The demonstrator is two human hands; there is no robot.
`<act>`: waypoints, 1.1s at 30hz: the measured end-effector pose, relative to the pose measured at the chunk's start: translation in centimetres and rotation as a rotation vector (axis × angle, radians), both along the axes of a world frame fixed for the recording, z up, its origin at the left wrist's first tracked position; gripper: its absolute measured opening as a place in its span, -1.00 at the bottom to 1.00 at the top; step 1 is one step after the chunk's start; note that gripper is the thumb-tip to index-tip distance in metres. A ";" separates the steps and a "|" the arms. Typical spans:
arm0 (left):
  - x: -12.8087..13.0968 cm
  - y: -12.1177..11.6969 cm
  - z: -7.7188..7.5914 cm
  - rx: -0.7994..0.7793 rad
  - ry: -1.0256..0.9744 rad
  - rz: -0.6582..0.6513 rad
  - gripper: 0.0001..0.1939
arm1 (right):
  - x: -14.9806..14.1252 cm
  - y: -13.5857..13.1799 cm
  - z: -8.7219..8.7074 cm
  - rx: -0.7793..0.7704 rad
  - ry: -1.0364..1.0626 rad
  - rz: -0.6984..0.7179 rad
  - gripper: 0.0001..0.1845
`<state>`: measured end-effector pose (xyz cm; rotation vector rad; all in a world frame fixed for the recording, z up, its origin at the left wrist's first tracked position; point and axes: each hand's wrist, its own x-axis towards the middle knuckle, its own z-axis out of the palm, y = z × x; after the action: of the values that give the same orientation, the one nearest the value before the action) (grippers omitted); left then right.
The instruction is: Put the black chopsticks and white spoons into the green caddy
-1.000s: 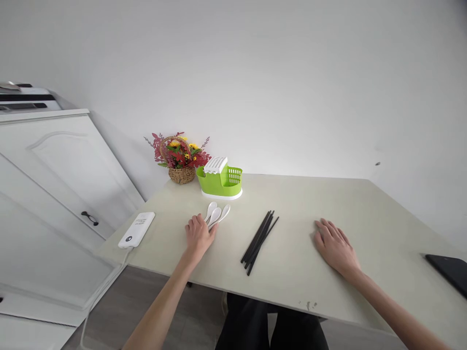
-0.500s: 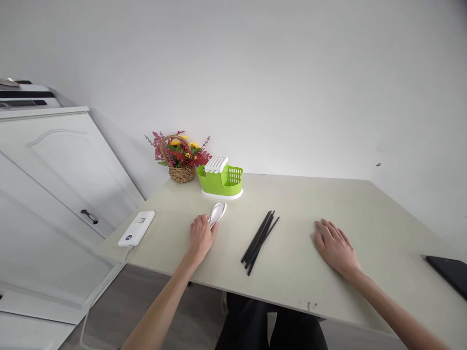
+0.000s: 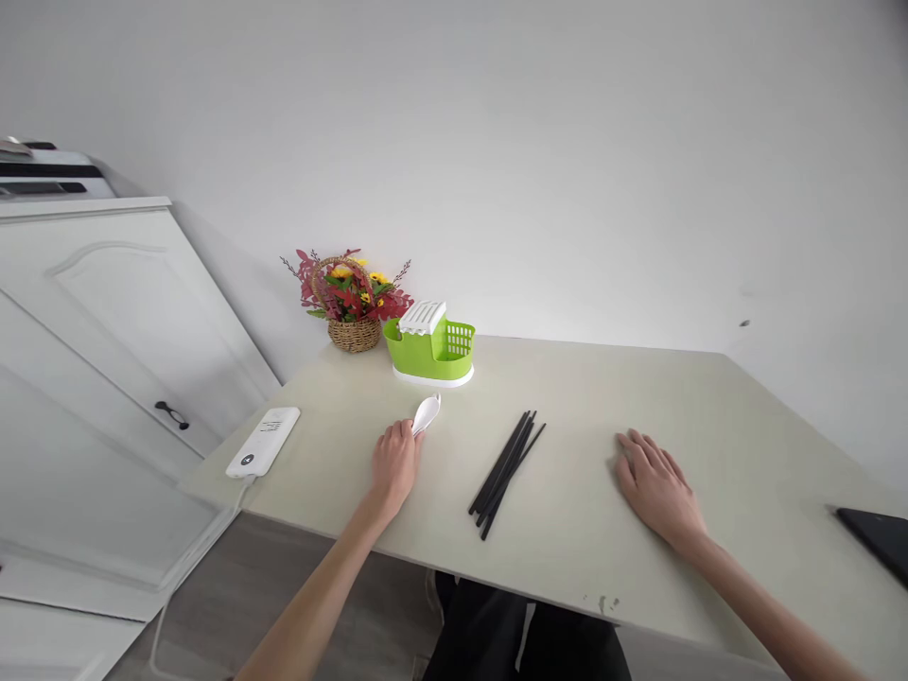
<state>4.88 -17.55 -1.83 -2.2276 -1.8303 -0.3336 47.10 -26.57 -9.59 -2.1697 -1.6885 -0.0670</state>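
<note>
My left hand (image 3: 395, 461) is closed round the handles of white spoons (image 3: 427, 413), whose bowls point away from me, overlapping; I cannot tell how many there are. Just beyond the bowls stands a green and white utensil holder (image 3: 430, 356) with a slotted white top and an open basket at its right end. Several black chopsticks (image 3: 503, 475) lie in a loose bundle between my hands. Over to the right, my right hand (image 3: 656, 484) rests palm down on the tabletop, fingers stretched out and holding nothing.
A wicker basket of artificial flowers (image 3: 353, 303) stands at the back left. A white power bank (image 3: 264, 442) with a cable lies at the left edge. The corner of a black device (image 3: 876, 534) shows at the right. A white cabinet (image 3: 120, 378) adjoins the table (image 3: 567, 388).
The spoons have turned slightly in my left hand, and their bowls now overlap more closely. My right hand stays flat on the table. The view has shifted a little.
</note>
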 end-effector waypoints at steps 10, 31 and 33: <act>2.6 -1.2 1.6 -0.042 -0.143 -0.067 -0.75 | -0.4 0.0 0.4 0.019 -0.011 0.001 -0.37; 21.0 -5.4 2.6 -0.334 0.027 -0.548 -0.77 | -0.8 0.6 1.1 0.096 -0.088 0.007 -0.43; 21.2 -5.3 2.7 -0.331 0.038 -0.549 -0.78 | -0.8 0.6 1.1 0.105 -0.096 0.011 -0.43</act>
<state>26.13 -22.90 0.85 -2.9262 -1.2968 -0.0784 46.28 -25.99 -8.51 -2.1103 -1.7077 -0.2549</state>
